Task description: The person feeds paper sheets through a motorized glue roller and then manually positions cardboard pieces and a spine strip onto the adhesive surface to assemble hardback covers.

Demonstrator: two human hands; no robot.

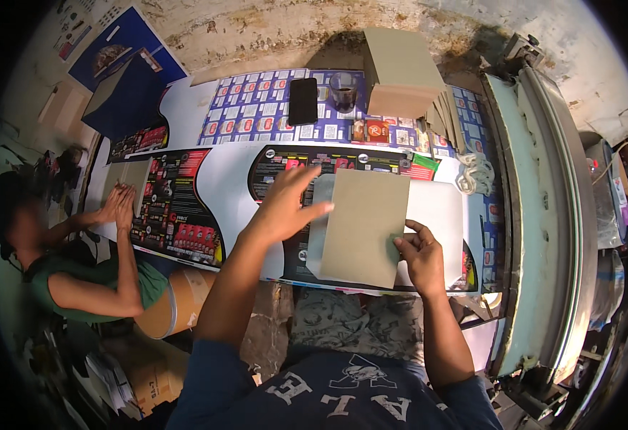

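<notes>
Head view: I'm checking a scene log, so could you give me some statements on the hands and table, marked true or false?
1. The right hand is at the right edge of the board. True.
2. The left hand is curled around a glass. False: it is open, by the board's left edge.
3. The board lies underneath the white sheet. False: it lies on top of it.
4. The stack stands to the right of the glass. True.
5. The phone lies to the right of the glass. False: it lies to the left.
6. A co-worker's hands are at the left of the table. True.
</notes>
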